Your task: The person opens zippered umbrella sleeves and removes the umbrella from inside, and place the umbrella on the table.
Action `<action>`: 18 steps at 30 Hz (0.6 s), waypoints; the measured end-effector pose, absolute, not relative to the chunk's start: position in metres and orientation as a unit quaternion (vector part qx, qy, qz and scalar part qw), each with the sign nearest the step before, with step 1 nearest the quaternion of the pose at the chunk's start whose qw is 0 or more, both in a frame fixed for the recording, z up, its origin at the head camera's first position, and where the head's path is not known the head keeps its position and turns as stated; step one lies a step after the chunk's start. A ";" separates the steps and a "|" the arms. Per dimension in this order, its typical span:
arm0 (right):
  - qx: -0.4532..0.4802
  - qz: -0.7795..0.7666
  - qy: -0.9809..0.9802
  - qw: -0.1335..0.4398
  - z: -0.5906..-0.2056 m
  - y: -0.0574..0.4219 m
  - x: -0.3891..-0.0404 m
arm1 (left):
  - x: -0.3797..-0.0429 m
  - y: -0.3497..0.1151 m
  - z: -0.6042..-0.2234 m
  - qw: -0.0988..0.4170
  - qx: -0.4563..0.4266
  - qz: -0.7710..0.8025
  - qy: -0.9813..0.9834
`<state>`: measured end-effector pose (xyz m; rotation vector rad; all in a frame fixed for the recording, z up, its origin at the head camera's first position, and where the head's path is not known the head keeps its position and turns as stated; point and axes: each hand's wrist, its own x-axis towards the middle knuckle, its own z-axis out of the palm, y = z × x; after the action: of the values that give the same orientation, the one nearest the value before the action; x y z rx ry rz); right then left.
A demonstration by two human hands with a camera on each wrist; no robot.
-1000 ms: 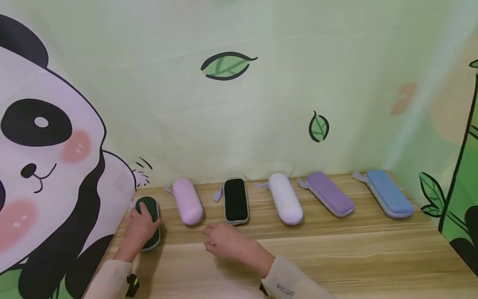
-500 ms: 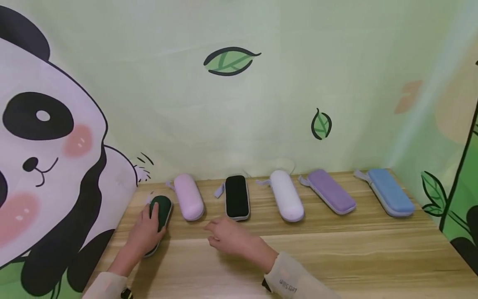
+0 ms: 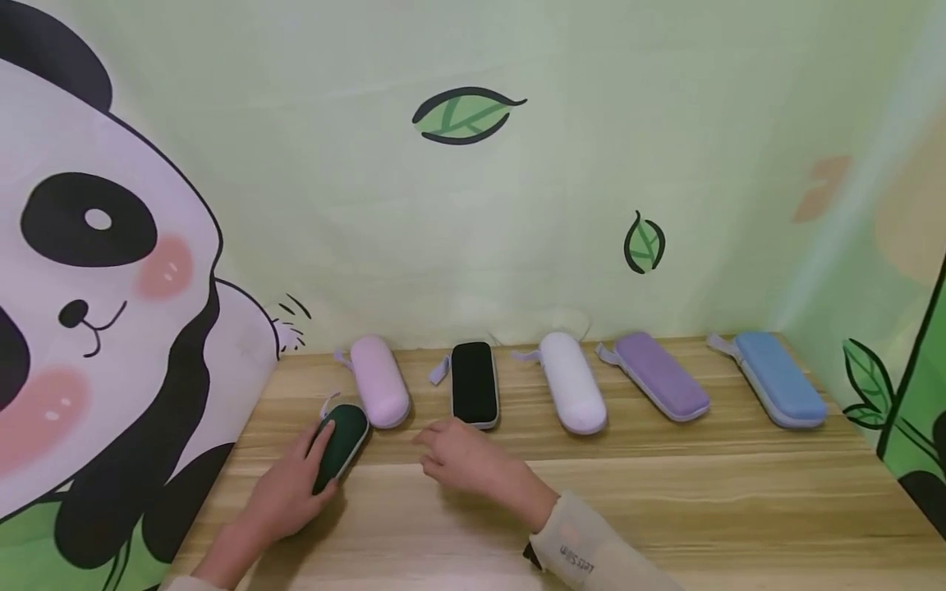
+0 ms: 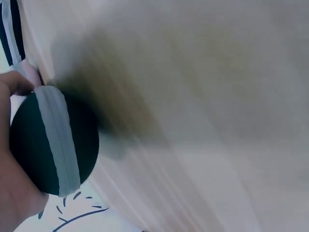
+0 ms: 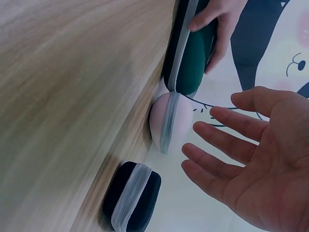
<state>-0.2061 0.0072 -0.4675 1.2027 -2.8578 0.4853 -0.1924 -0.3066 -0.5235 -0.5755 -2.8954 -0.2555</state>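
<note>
My left hand (image 3: 288,495) grips a dark green zippered glasses case (image 3: 346,442) from above, fingers on one side and thumb on the other. In the left wrist view the rounded end of this green case (image 4: 84,140) and its grey zipper band face the camera. A pink glasses case (image 3: 378,384) lies just beyond it. My right hand (image 3: 469,460) hovers in front of a black glasses case (image 3: 475,382) and holds nothing. The right wrist view shows the right hand (image 5: 270,150) with spread, slightly bent fingers.
Farther right along the wall lie a white case (image 3: 572,384), a purple case (image 3: 660,376) and a blue case (image 3: 782,377), each with a strap at its far end. The wooden table (image 3: 628,484) meets a green wall cloth (image 3: 332,164) printed with a panda and leaves.
My left hand has carried the green case to the right, from the table's left side toward the pink case, and tilted it. The right hand stays almost where it was.
</note>
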 end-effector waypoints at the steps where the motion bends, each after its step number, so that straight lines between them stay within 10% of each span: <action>1: 0.384 0.154 -0.910 0.002 -0.468 0.008 -0.206 | -0.190 -0.306 -0.525 0.091 -0.202 -0.085 -0.971; 18: 0.389 0.174 -0.904 0.007 -0.487 0.040 -0.211 | -0.174 -0.281 -0.525 0.086 -0.386 -0.053 -0.917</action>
<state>-0.2110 0.0399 -0.4873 1.2182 -2.8288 0.5445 -0.1744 -0.2805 -0.5247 -1.1496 -2.7335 -0.1592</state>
